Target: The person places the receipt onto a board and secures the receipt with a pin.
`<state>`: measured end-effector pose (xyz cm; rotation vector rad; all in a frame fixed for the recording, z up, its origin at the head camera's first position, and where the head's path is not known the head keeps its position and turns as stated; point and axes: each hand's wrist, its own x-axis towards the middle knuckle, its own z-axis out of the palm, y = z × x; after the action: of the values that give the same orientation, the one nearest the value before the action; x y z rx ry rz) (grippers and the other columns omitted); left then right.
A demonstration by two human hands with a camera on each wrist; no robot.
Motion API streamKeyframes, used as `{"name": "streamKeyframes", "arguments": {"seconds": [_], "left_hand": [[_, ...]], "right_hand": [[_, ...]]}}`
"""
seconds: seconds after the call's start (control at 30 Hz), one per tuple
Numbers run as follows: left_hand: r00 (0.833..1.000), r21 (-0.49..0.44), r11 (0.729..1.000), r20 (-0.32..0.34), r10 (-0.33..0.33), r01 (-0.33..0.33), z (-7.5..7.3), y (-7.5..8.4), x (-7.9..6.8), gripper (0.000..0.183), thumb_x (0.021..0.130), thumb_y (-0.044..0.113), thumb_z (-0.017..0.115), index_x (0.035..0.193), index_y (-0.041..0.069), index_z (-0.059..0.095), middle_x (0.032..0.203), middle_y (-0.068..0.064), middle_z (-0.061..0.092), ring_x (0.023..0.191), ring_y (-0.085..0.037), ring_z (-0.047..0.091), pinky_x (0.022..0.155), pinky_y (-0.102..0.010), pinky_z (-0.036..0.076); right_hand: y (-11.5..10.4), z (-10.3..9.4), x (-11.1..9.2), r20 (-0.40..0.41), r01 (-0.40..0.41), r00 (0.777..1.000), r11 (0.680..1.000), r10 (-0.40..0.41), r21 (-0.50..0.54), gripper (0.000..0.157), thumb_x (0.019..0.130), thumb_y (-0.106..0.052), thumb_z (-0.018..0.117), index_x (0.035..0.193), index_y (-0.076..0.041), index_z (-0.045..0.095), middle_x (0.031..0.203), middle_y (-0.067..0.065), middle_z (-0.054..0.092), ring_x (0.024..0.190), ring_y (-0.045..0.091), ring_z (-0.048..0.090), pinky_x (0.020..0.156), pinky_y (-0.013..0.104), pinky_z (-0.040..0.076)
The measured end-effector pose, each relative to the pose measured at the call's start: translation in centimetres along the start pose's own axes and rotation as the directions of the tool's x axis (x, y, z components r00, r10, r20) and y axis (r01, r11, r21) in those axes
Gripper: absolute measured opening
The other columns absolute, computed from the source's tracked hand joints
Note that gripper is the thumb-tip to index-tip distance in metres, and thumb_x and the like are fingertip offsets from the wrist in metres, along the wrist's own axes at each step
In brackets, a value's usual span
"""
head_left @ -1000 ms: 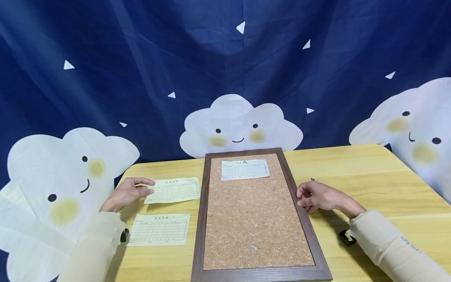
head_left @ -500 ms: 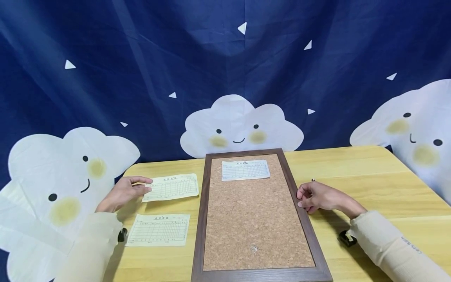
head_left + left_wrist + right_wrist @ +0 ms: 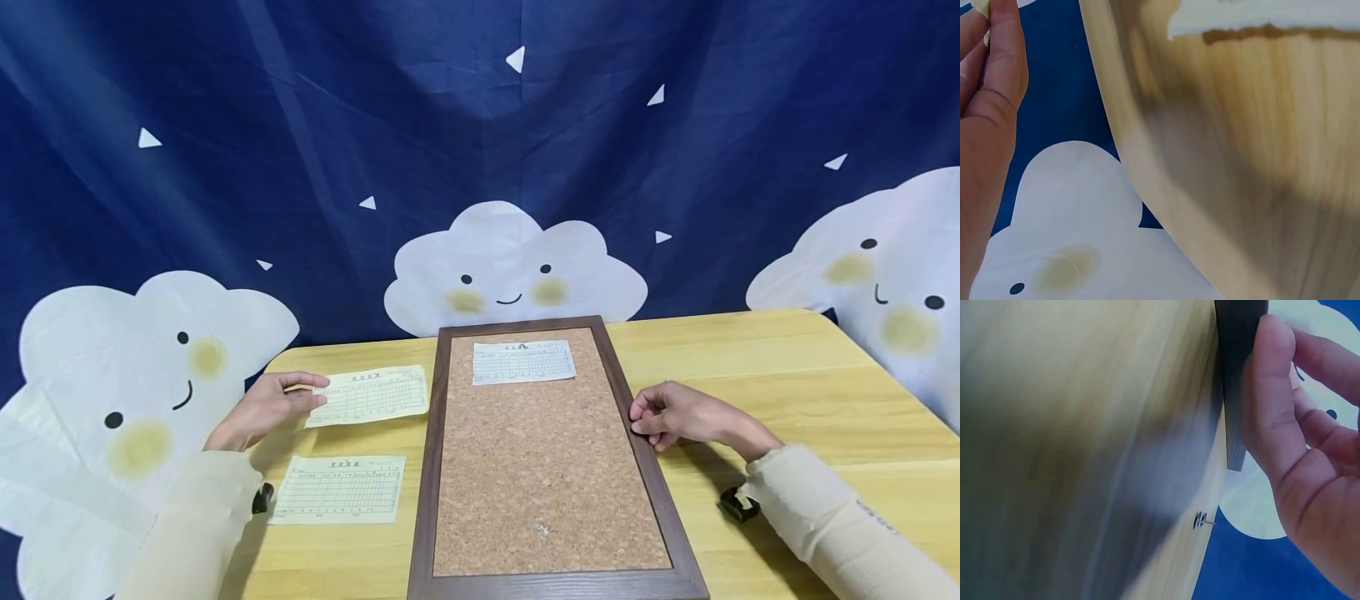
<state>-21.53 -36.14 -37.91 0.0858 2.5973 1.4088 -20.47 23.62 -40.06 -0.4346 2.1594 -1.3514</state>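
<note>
My left hand pinches the left edge of a printed paper slip, which is raised slightly off the table and tilted. In the left wrist view, only a corner of that slip shows between the fingers. A brown-framed corkboard lies at the centre, with another slip near its top and a small dark object at that slip's upper edge. My right hand holds the corkboard's right frame edge with bent fingers; in the right wrist view the thumb lies along the frame's side.
A third slip lies flat on the wooden table, nearer to me. Small black objects, one with a thin metal point, are on the table beyond my right hand. A dark blue cloud-print curtain hangs behind.
My left hand has raised the pinched slip a little off the table, and its far end has shifted up. The right hand stays at the corkboard's frame almost unchanged.
</note>
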Motion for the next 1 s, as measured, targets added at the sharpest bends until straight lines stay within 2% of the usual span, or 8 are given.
{"name": "streamKeyframes", "arguments": {"seconds": [0.2,0.53,0.87,1.0], "left_hand": [[1.0,-0.018,1.0,0.001,0.016,-0.016,0.4,0.5,0.0,0.048,0.091,0.017,0.075,0.129,-0.009,0.06,0.118,-0.018,0.068,0.093,-0.004,0.066,0.08,-0.022,0.054],[1.0,0.065,0.998,-0.017,0.007,-0.006,1.0,1.4,0.5,0.045,0.09,0.023,0.076,0.127,-0.002,0.065,0.123,-0.018,0.065,0.103,-0.008,0.062,0.08,-0.021,0.053],[1.0,0.021,0.999,-0.002,0.025,-0.025,1.3,1.6,0.3,0.044,0.091,0.016,0.075,0.126,-0.007,0.063,0.12,-0.017,0.067,0.096,-0.002,0.063,0.079,-0.022,0.053],[0.999,-0.009,0.999,0.016,0.036,-0.036,1.5,1.7,0.4,0.043,0.091,0.014,0.074,0.126,-0.008,0.062,0.115,-0.015,0.068,0.093,-0.005,0.064,0.079,-0.023,0.053]], "right_hand": [[-0.5,-0.2,0.2,-0.012,0.001,1.0,0.999,-0.001,0.036,0.011,0.097,-0.001,0.061,0.101,0.009,0.059,0.08,0.005,0.058,0.068,0.015,0.059,0.063,0.03,0.057],[-1.3,0.0,0.7,-0.012,0.004,1.0,0.998,-0.003,0.059,0.019,0.098,-0.004,0.061,0.105,0.014,0.059,0.081,0.009,0.061,0.069,0.015,0.06,0.066,0.032,0.058],[-2.0,0.8,1.4,-0.017,0.023,1.0,0.997,-0.022,0.079,0.023,0.098,-0.004,0.061,0.108,0.016,0.058,0.08,0.009,0.06,0.069,0.016,0.061,0.066,0.031,0.058],[-2.4,1.0,1.6,-0.022,0.034,0.999,0.997,-0.033,0.076,0.021,0.098,-0.004,0.06,0.107,0.014,0.058,0.08,0.009,0.06,0.07,0.016,0.062,0.067,0.031,0.058]]}}
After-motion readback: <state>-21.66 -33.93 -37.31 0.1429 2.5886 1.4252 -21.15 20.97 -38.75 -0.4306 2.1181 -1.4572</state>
